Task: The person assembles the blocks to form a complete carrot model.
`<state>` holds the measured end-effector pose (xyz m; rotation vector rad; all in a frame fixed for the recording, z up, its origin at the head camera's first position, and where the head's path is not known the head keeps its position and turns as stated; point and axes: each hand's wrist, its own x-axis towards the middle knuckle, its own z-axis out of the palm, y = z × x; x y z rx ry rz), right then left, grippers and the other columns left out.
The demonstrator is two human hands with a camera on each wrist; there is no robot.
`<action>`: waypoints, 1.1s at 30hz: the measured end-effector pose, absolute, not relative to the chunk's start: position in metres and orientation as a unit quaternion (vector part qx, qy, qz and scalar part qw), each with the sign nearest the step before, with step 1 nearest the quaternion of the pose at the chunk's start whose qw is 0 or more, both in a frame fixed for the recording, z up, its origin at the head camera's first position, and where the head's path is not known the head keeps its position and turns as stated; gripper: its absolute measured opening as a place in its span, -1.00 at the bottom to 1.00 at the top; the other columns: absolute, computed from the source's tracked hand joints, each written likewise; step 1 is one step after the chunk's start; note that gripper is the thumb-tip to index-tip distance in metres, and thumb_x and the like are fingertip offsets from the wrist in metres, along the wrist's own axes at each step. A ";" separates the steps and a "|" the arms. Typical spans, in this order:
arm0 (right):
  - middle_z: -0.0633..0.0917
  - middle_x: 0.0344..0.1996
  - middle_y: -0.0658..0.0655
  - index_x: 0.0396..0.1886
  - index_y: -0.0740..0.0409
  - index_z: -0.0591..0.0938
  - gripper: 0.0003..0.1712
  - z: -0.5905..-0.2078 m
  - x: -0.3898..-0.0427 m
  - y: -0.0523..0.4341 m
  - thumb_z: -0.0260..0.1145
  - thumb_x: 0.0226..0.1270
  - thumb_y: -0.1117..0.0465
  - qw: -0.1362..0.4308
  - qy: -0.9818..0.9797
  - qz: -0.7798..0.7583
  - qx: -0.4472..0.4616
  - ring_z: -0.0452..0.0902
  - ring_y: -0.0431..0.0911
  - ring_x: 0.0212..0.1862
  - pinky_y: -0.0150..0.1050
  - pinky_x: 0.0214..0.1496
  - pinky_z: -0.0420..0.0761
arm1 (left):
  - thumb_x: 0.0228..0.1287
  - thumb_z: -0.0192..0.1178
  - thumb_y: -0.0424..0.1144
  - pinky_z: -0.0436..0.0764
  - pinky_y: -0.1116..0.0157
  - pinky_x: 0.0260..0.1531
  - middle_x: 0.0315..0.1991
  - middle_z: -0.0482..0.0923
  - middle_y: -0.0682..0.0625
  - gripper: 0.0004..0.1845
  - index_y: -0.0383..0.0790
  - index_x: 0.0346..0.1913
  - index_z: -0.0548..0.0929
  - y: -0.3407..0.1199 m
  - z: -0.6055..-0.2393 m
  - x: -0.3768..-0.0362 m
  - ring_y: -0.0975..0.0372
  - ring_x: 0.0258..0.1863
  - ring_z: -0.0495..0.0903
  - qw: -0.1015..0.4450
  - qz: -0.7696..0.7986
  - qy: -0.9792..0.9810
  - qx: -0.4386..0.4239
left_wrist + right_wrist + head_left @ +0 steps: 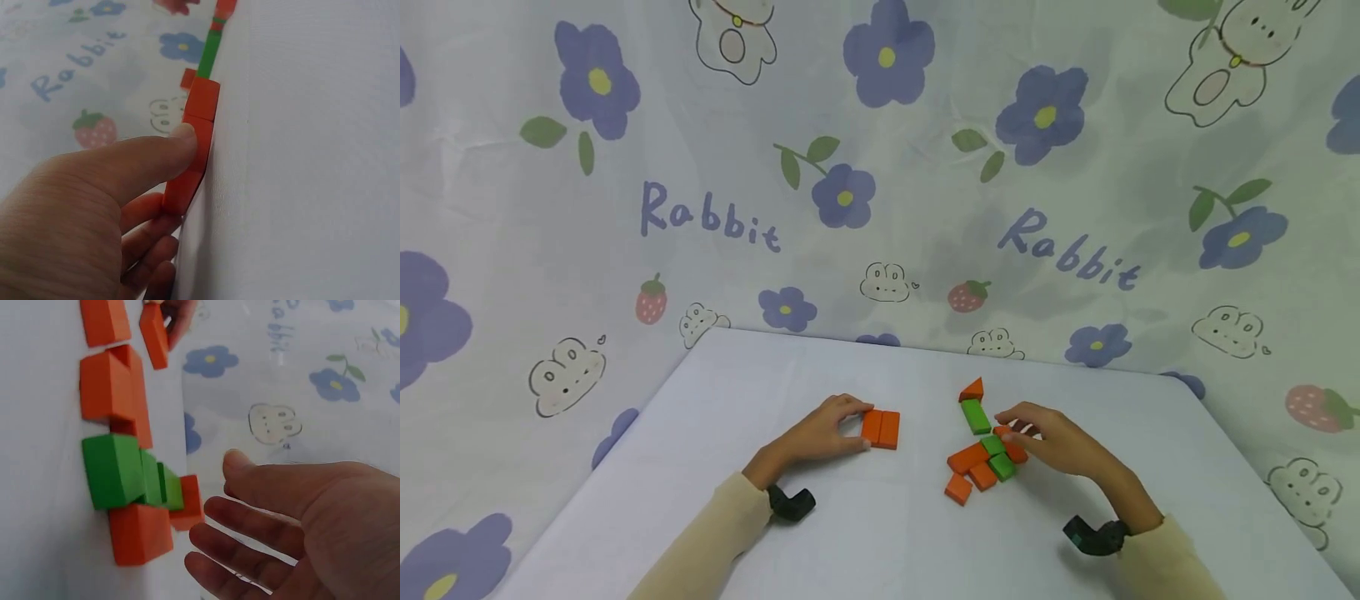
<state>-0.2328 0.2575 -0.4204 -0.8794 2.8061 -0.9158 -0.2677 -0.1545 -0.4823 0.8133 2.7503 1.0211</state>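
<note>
My sleeves (715, 533) come in over the table's (865, 533) near edge. My left hand (820, 433) pinches the orange pair (881, 428) of blocks near the table's middle, thumb (156, 156) pressed to its side. My right hand (1052, 437) hangs relaxed, fingers (250, 519) loose, just beside the orange and green cluster (985, 458), holding nothing. An orange triangle (972, 389) sits toward the far edge.

White cloth-covered table (865, 533), rounded far corners. Behind it hangs a pale fabric backdrop (925, 242) printed with purple flowers, strawberries, rabbits, "Rabbit" lettering. Even, soft light.
</note>
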 end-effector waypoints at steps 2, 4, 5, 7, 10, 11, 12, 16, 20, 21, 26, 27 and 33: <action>0.67 0.09 0.15 0.21 0.19 0.59 -0.58 -0.428 -0.235 0.269 0.31 0.42 0.16 0.056 0.914 -0.298 -0.272 0.63 -0.06 0.01 -0.40 -0.01 0.65 | 0.21 0.37 0.09 0.35 -0.06 0.40 0.32 0.46 0.01 -0.34 0.01 0.36 0.52 -0.154 -0.482 -0.267 0.09 0.37 0.33 0.051 0.332 0.904 0.265; 0.63 0.17 0.17 0.28 0.18 0.55 -0.52 -0.435 -0.237 0.277 0.31 0.42 0.15 0.079 0.911 -0.308 -0.262 0.61 0.02 0.08 -0.41 0.01 0.63 | 0.21 0.36 0.10 0.35 -0.05 0.40 0.32 0.46 0.03 -0.34 0.02 0.37 0.51 -0.154 -0.483 -0.267 0.11 0.37 0.34 0.052 0.327 0.906 0.264; 0.61 0.21 0.18 0.30 0.17 0.53 -0.49 -0.439 -0.238 0.280 0.31 0.42 0.13 0.087 0.910 -0.312 -0.260 0.60 0.05 0.10 -0.41 0.02 0.63 | 0.21 0.37 0.10 0.35 -0.05 0.40 0.31 0.47 0.02 -0.34 0.02 0.36 0.52 -0.154 -0.483 -0.267 0.10 0.36 0.34 0.052 0.326 0.906 0.264; 0.56 0.28 0.21 0.35 0.15 0.48 -0.43 -0.446 -0.240 0.285 0.33 0.40 0.10 0.104 0.902 -0.327 -0.261 0.57 0.11 0.16 -0.40 0.05 0.62 | 0.21 0.37 0.09 0.36 -0.06 0.39 0.30 0.47 0.02 -0.34 0.01 0.36 0.52 -0.155 -0.482 -0.267 0.10 0.35 0.35 0.049 0.329 0.905 0.265; 0.51 0.34 0.23 0.40 0.12 0.44 -0.33 -0.453 -0.242 0.290 0.37 0.35 0.04 0.126 0.892 -0.339 -0.271 0.52 0.14 0.19 -0.36 0.11 0.61 | 0.20 0.37 0.09 0.37 -0.07 0.38 0.29 0.48 0.02 -0.34 0.00 0.35 0.53 -0.155 -0.482 -0.265 0.10 0.34 0.36 0.048 0.331 0.905 0.263; 0.51 0.34 0.23 0.41 0.11 0.43 -0.30 -0.454 -0.243 0.292 0.39 0.33 0.02 0.130 0.891 -0.337 -0.275 0.51 0.13 0.20 -0.35 0.12 0.61 | 0.20 0.38 0.08 0.37 -0.07 0.38 0.29 0.48 0.02 -0.34 0.00 0.35 0.53 -0.155 -0.482 -0.265 0.09 0.34 0.35 0.048 0.333 0.905 0.262; 0.50 0.35 0.22 0.42 0.10 0.43 -0.27 -0.455 -0.244 0.293 0.40 0.32 0.01 0.134 0.891 -0.336 -0.276 0.50 0.12 0.20 -0.34 0.13 0.61 | 0.20 0.38 0.08 0.36 -0.07 0.38 0.29 0.48 0.02 -0.34 0.00 0.35 0.53 -0.155 -0.482 -0.264 0.09 0.34 0.35 0.049 0.333 0.905 0.261; 0.51 0.34 0.16 0.42 0.03 0.43 -0.22 -0.458 -0.246 0.296 0.45 0.24 -0.04 0.135 0.896 -0.319 -0.277 0.50 0.03 0.18 -0.32 0.15 0.61 | 0.21 0.37 0.09 0.36 -0.07 0.39 0.30 0.47 0.03 -0.35 0.03 0.36 0.52 -0.155 -0.482 -0.263 0.10 0.36 0.34 0.051 0.329 0.907 0.257; 0.53 0.31 0.16 0.40 0.02 0.45 -0.25 -0.460 -0.250 0.297 0.45 0.25 -0.02 0.126 0.899 -0.310 -0.282 0.50 0.00 0.16 -0.32 0.11 0.62 | 0.22 0.36 0.09 0.36 -0.08 0.39 0.30 0.47 0.03 -0.35 0.03 0.36 0.52 -0.155 -0.481 -0.263 0.11 0.35 0.34 0.051 0.332 0.906 0.259; 0.53 0.30 0.16 0.40 0.02 0.46 -0.26 -0.460 -0.250 0.297 0.45 0.25 -0.02 0.125 0.900 -0.310 -0.281 0.51 -0.01 0.16 -0.33 0.10 0.62 | 0.22 0.36 0.09 0.36 -0.08 0.39 0.30 0.46 0.03 -0.35 0.02 0.36 0.52 -0.155 -0.481 -0.264 0.11 0.35 0.34 0.050 0.333 0.905 0.259; 0.54 0.29 0.18 0.37 0.04 0.48 -0.29 -0.456 -0.250 0.295 0.47 0.24 0.04 0.120 0.899 -0.315 -0.279 0.52 0.02 0.14 -0.32 0.08 0.63 | 0.21 0.37 0.08 0.36 -0.06 0.40 0.29 0.47 0.04 -0.35 0.03 0.36 0.51 -0.154 -0.481 -0.264 0.12 0.34 0.35 0.048 0.332 0.906 0.259; 0.54 0.28 0.18 0.37 0.03 0.48 -0.28 -0.456 -0.250 0.295 0.47 0.23 0.04 0.120 0.899 -0.315 -0.278 0.52 0.02 0.14 -0.32 0.08 0.63 | 0.21 0.37 0.09 0.36 -0.06 0.40 0.29 0.47 0.04 -0.35 0.03 0.36 0.52 -0.154 -0.481 -0.265 0.12 0.34 0.35 0.047 0.332 0.906 0.258; 0.53 0.30 0.18 0.40 0.09 0.45 -0.22 -0.458 -0.251 0.296 0.50 0.20 0.07 0.117 0.901 -0.313 -0.278 0.52 0.02 0.13 -0.33 0.09 0.62 | 0.21 0.37 0.09 0.36 -0.08 0.39 0.29 0.47 0.02 -0.35 0.02 0.36 0.52 -0.154 -0.481 -0.265 0.10 0.36 0.34 0.048 0.335 0.903 0.263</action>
